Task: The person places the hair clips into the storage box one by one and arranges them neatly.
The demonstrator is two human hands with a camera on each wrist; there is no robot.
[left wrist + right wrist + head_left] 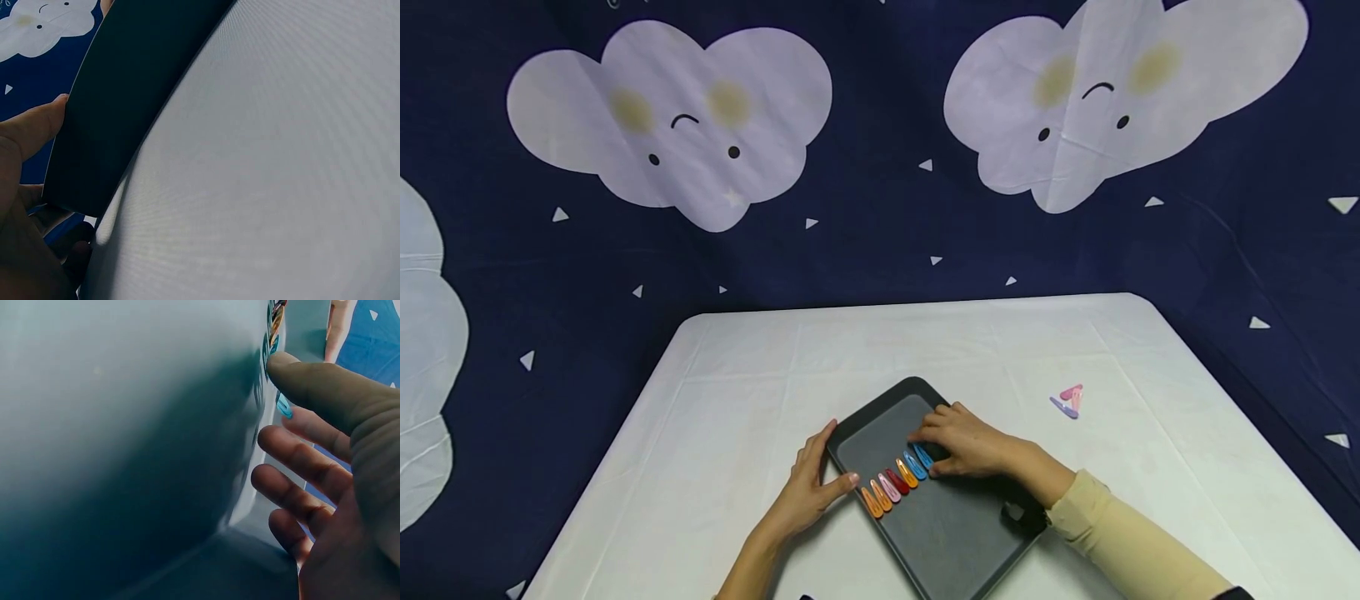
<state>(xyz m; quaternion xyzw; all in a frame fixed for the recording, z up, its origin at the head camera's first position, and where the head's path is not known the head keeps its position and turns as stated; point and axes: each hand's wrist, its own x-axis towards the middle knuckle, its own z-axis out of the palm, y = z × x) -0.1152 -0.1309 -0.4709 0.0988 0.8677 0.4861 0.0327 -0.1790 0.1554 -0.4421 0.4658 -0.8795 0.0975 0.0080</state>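
A dark grey tray (955, 533) lies at an angle on the white table, with a slanting row of hair clips across it: orange (871, 502), pink (890, 487), red (897, 481) and blue (914, 465). At the row's upper right end, my right hand (966, 442) holds a blue clip (922, 456) between thumb and index finger; the right wrist view shows this blue clip (284, 406) at the index fingertip, other fingers spread. My left hand (808, 492) touches the tray's left edge, thumb at the rim and fingers by the corner, also visible beside the tray (112, 106) in the left wrist view.
Pink and purple clips (1070, 402) lie grouped in a triangle on the table (760, 392), right of the tray. A black object (1013, 511) shows beneath my right wrist, near the tray's right edge. A dark blue cloth with clouds (880, 250) stands behind the table.
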